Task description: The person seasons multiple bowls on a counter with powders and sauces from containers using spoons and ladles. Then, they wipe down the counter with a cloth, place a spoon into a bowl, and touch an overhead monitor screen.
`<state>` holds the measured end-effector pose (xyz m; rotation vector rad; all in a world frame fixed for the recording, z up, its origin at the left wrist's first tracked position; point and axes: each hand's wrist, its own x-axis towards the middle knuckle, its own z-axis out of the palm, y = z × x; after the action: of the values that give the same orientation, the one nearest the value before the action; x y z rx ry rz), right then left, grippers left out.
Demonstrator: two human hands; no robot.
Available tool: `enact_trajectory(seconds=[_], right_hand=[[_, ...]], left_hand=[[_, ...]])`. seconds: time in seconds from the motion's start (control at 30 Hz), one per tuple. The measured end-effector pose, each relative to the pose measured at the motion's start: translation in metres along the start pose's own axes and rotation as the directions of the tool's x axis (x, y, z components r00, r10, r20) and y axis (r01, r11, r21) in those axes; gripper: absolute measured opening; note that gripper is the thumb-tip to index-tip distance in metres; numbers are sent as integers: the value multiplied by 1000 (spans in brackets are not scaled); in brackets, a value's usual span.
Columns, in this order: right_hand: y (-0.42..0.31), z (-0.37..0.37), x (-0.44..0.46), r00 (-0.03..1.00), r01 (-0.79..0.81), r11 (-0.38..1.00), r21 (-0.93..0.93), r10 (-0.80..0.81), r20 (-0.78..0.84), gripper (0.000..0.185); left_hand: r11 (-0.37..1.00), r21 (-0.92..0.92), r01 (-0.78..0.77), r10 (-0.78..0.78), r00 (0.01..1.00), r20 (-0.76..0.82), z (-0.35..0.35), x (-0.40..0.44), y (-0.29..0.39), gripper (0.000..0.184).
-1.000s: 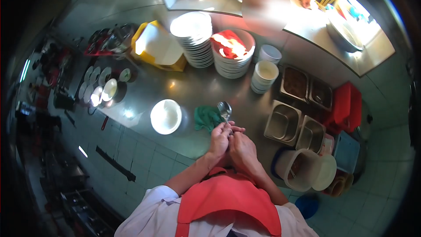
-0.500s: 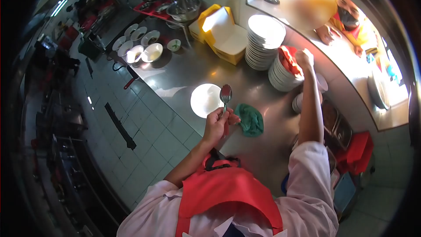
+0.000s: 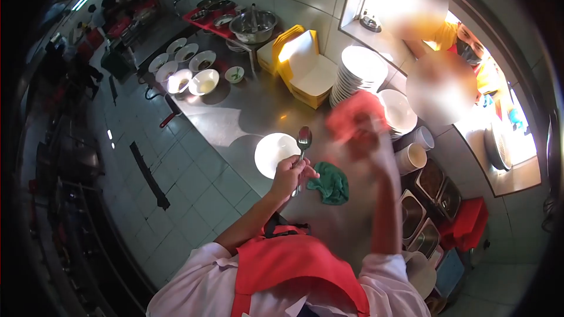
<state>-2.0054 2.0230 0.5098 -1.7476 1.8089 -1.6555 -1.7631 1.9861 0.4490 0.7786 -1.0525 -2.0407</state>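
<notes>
My left hand (image 3: 288, 175) is closed around the handles of a fork and spoon (image 3: 304, 137), their heads pointing up and away from me. Just beyond it a white bowl (image 3: 271, 154) stands on the steel counter. A crumpled green cloth (image 3: 331, 184) lies to the right of that hand. My right hand (image 3: 369, 140), smeared by motion, grips a red cloth (image 3: 356, 114) above the counter. Behind the red cloth are a tall stack of white plates (image 3: 363, 64) and another stack of white dishes (image 3: 399, 111), partly hidden.
Several small bowls (image 3: 202, 82) and yellow takeaway boxes (image 3: 305, 67) stand at the back, near a metal mixing bowl (image 3: 252, 26). Cups (image 3: 411, 157) and steel food pans (image 3: 424, 235) line the right side. A person (image 3: 487, 76) is at the serving window.
My right hand has pulled the red cloth off the dish stack and brought it left and towards me. My left hand still holds the fork and spoon. The view has shifted slightly.
</notes>
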Motion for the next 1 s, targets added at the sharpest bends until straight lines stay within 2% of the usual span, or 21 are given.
enact_trajectory(seconds=[0.03, 0.07, 0.1, 0.13, 0.2, 0.23, 0.4, 0.47, 0.5, 0.53, 0.6, 0.67, 0.7, 0.73, 0.77, 0.8, 0.83, 0.87, 0.9, 0.93, 1.0], right_hand=[[-47, 19, -11, 966, -49, 997, -61, 63, 252, 35], [-70, 44, -30, 952, -164, 986, 37, 148, 268, 21], [-55, 68, -51, 888, -433, 886, 166, 388, 246, 20], [-36, 87, -67, 761, -648, 700, 299, 598, 251, 19], [-59, 93, -68, 877, -457, 864, 213, 477, -52, 17], [-60, 95, -68, 872, -462, 867, 185, 482, -83, 17], [-58, 86, -64, 842, -506, 849, 155, 525, -123, 17], [-47, 79, -60, 845, -232, 835, 499, 427, -322, 13], [-34, 63, -63, 794, -222, 642, 734, 556, -247, 14], [-10, 52, -66, 801, -27, 619, 785, 483, -353, 25], [-48, 17, -71, 845, -124, 291, 949, 533, -53, 48], [-71, 31, -77, 887, -151, 288, 946, 461, 1, 83], [-32, 49, -113, 866, -397, 98, 913, 370, 337, 83], [-40, 72, -124, 794, -527, 61, 848, 390, 466, 74], [-77, 95, -113, 856, -466, 281, 839, 383, 347, 65], [-81, 122, -121, 834, -407, 123, 905, 455, 313, 54], [-69, 127, -122, 842, -448, 273, 851, 448, 300, 45], [-70, 121, -116, 845, -440, 275, 855, 448, 291, 45], [-75, 112, -108, 835, -513, 431, 742, 449, 317, 38], [-79, 107, -107, 818, -570, 563, 599, 462, 344, 33], [-70, 111, -112, 756, -654, 570, 498, 521, 396, 29]], left_hand=[[975, 220, 29, -49, 995, 87, 9, -5, 17, 18], [901, 433, 35, -118, 979, 165, 16, -8, 24, 15], [983, 179, 52, -70, 993, 94, 17, -3, -10, 14], [981, 186, 64, -88, 988, 125, 13, -7, -18, 14], [973, 227, 30, -82, 971, 225, 8, -9, -16, 16], [988, 140, 72, -91, 986, 139, 14, -13, -16, 19], [984, 129, 126, -154, 960, 236, 4, -15, -9, 19], [925, 322, 199, -281, 931, 231, -7, -15, -6, 20], [859, 455, 237, -353, 916, 190, -3, -24, 14, 20], [854, 463, 235, -360, 911, 202, -12, -27, 16, 20], [889, 422, 178, -203, 979, 16, -25, -29, 19, 18], [952, 298, -75, 68, 997, 34, -13, -23, 27, 16], [932, 361, -11, -9, 999, 53, -9, -21, 37, 12], [932, 363, -5, -19, 998, 62, -2, -15, 39, 12], [786, 540, -301, 250, 953, 168, 7, -8, 40, 13], [525, 647, -553, 469, 822, 322, 14, -4, 43, 17], [455, 695, -556, 450, 817, 359, 16, -3, 52, 19], [379, 738, -558, 429, 813, 395, 15, 1, 62, 22], [536, 699, -474, 413, 869, 272, 3, 9, 50, 25], [869, 415, -270, 219, 961, 166, -12, 18, 40, 31], [993, -104, 63, -69, 996, -59, -2, 17, 37, 35]])
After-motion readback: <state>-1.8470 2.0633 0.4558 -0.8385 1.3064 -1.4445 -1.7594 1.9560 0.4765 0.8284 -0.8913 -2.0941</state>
